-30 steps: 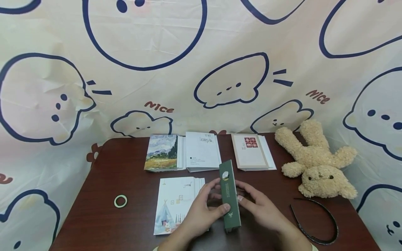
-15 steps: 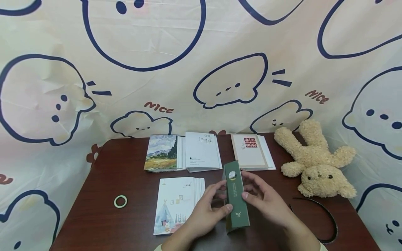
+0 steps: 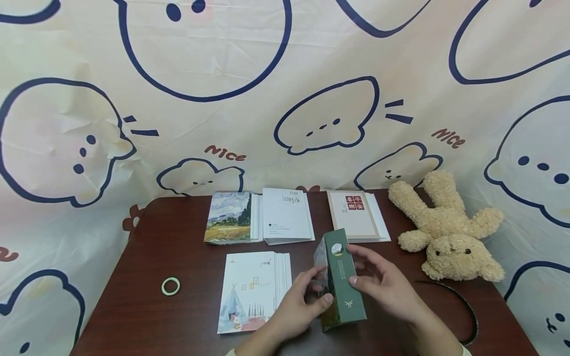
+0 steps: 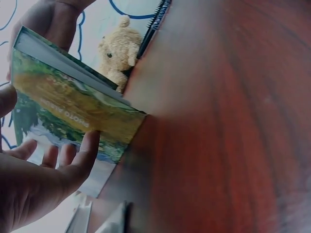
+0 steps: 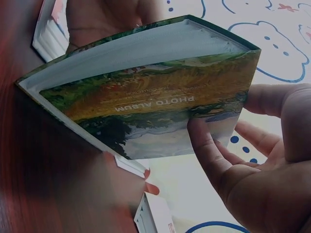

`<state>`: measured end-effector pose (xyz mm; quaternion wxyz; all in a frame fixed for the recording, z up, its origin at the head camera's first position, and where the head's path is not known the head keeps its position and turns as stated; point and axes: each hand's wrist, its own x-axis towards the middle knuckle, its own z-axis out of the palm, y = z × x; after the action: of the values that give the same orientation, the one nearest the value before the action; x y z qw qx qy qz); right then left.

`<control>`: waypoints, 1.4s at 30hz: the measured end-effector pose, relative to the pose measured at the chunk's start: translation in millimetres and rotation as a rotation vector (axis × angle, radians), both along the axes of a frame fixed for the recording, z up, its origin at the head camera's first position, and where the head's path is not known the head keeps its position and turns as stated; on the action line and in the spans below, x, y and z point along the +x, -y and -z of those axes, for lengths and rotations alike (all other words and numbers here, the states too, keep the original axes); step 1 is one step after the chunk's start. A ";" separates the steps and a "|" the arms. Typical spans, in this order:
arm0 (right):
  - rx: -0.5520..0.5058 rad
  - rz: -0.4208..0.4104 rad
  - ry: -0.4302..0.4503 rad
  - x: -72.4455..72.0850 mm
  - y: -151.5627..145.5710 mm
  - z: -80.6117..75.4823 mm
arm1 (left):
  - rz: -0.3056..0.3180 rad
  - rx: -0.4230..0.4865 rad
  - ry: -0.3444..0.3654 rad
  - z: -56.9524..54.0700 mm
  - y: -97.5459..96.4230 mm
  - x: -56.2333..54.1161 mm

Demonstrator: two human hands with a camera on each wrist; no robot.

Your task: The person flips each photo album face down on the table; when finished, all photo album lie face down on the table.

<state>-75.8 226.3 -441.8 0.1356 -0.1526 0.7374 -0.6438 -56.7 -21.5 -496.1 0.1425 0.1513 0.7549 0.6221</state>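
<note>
A photo album (image 3: 344, 277) with a dark green spine stands on its page edges at the front middle of the table, spine up in the head view. My left hand (image 3: 298, 309) holds it from the left, thumb at the spine's edge and fingers along the cover. From the right, my right hand (image 3: 394, 289) holds it too, with the thumb on the spine. The painted landscape cover (image 5: 160, 92) in the right wrist view reads PHOTO ALBUM. In the left wrist view, the fingers of my left hand (image 4: 39, 189) lie against the other painted cover (image 4: 73, 107).
Left of the hands lies a tent-pictured album (image 3: 247, 291). Along the back are a landscape album (image 3: 228, 215), a white album (image 3: 287, 215) and a red-lettered album (image 3: 354, 217). A teddy bear (image 3: 454, 242), black headband (image 3: 469, 311) and pale green ring (image 3: 170, 286) also lie there.
Both hands have moved the photo album a little to the right and turned it, so its left cover shows more. The other things on the table stay in place.
</note>
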 end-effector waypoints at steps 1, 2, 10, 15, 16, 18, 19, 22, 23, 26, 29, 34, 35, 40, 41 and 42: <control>0.004 0.002 0.005 0.1 -1.2 0.4 | 0.002 -0.008 0.007 1.1 -0.4 0.3; 0.008 0.002 0.002 0.1 -2.4 1.0 | 0.005 -0.013 0.011 1.9 -0.8 0.5; 0.037 0.051 -0.009 2.7 -9.8 4.3 | -0.022 -0.083 0.016 8.7 -3.6 1.3; 0.078 0.084 -0.018 4.8 -13.9 4.1 | -0.029 -0.120 0.025 11.7 -3.7 2.4; 0.091 0.095 -0.016 4.9 -15.0 4.6 | -0.029 -0.125 0.023 11.7 -3.6 2.7; 0.108 0.113 -0.010 4.8 -17.8 5.9 | -0.029 -0.133 0.018 11.9 -3.3 3.2; 0.121 0.123 -0.010 4.6 -19.2 6.6 | -0.030 -0.136 0.014 11.9 -3.2 3.5; 0.139 0.146 -0.003 4.1 -23.5 8.2 | -0.031 -0.135 0.012 11.3 -3.2 4.4; 0.144 0.152 0.001 4.0 -24.8 8.8 | -0.029 -0.132 0.013 11.0 -3.2 4.9; 0.132 0.159 0.043 3.9 -28.1 10.1 | -0.026 -0.113 0.025 10.0 -3.4 6.3; 0.119 0.165 0.091 4.5 -32.3 11.9 | -0.025 -0.097 0.036 9.7 -3.8 7.4; 0.130 0.180 0.138 5.5 -42.4 16.0 | -0.020 -0.070 0.045 11.6 -5.6 7.4; 0.137 0.185 0.143 5.3 -44.4 17.0 | -0.018 -0.066 0.046 12.1 -6.0 7.2; 0.186 0.201 0.168 2.9 -51.6 21.6 | -0.013 -0.059 0.071 13.5 -7.5 6.6; 0.200 0.205 0.173 2.3 -52.7 22.8 | -0.012 -0.058 0.076 13.5 -7.7 6.5; 0.212 0.208 0.177 1.7 -53.7 24.0 | -0.011 -0.056 0.081 13.5 -8.0 6.3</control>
<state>-74.1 280.0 -465.7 0.1478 -0.0029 0.7983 -0.5838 -50.4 -13.6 -509.7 0.1737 0.1176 0.7663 0.6073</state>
